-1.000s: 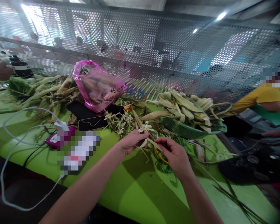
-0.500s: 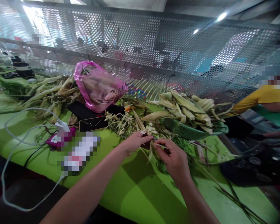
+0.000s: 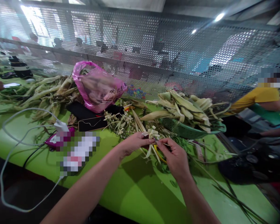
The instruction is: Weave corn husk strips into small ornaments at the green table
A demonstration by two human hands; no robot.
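Between my two hands is a small flower-like bundle of pale corn husk strips (image 3: 152,133), its loose ends hanging below my fingers. My left hand (image 3: 135,143) is closed on the bundle from the left, thumb across its base. Against the same base, my right hand (image 3: 174,154) pinches from the right; what its fingertips grip is too small to make out. A yellow curved piece (image 3: 162,158) shows just under the right fingers. Behind the bundle lies a heap of cut husk pieces (image 3: 123,124) on the green tabletop (image 3: 130,193).
A green basket (image 3: 191,132) piled with corn husks (image 3: 189,105) stands behind my hands. Left are a pink plastic bag (image 3: 98,90), a dark phone (image 3: 92,123), a purple power strip (image 3: 51,140) and a white cable (image 3: 16,207). A perforated metal screen (image 3: 140,46) borders the back.
The husk bundle has turned so its flower-like top shows more, and my right fingers have shifted at its base. At the far left, another person's hand and a phone have come into view.
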